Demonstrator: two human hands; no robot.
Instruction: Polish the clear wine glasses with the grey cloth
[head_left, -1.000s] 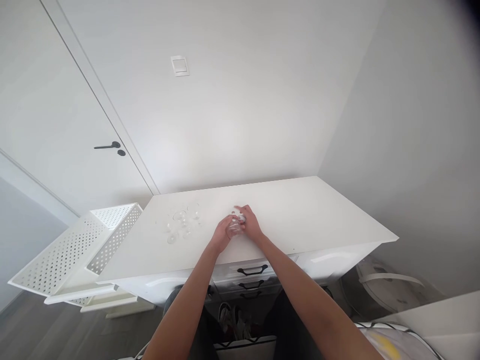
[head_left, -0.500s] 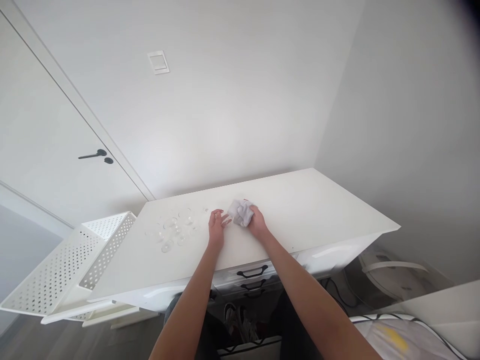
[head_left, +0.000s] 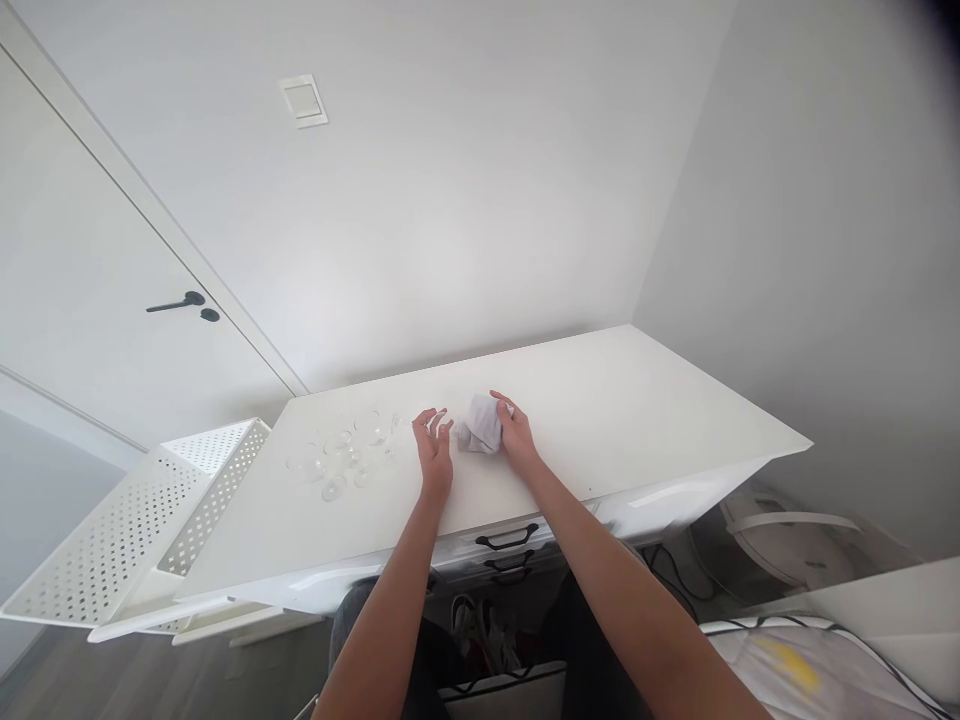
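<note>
A crumpled light grey cloth (head_left: 482,424) is gripped in my right hand (head_left: 517,436), just over the white cabinet top (head_left: 600,420). Close to its left side, my left hand (head_left: 434,450) curls its fingers around a clear glass (head_left: 454,428); the outline of this glass is faint and part of it is hidden by the cloth. Several transparent stemmed glasses (head_left: 341,442) are grouped on the left part of the top, hard to tell apart against the white.
White perforated racks (head_left: 112,530) adjoin the cabinet's left end. Dark drawer handles (head_left: 508,538) are on its front. Walls rise behind and to the right, with a door handle (head_left: 176,301) at the left. A rounded appliance (head_left: 795,545) stands low at the right.
The cloth has changed shape and my right hand's fingers now lie along its upper right side. My left hand has turned slightly, with its fingers curled more upward. The view has shifted a little.
</note>
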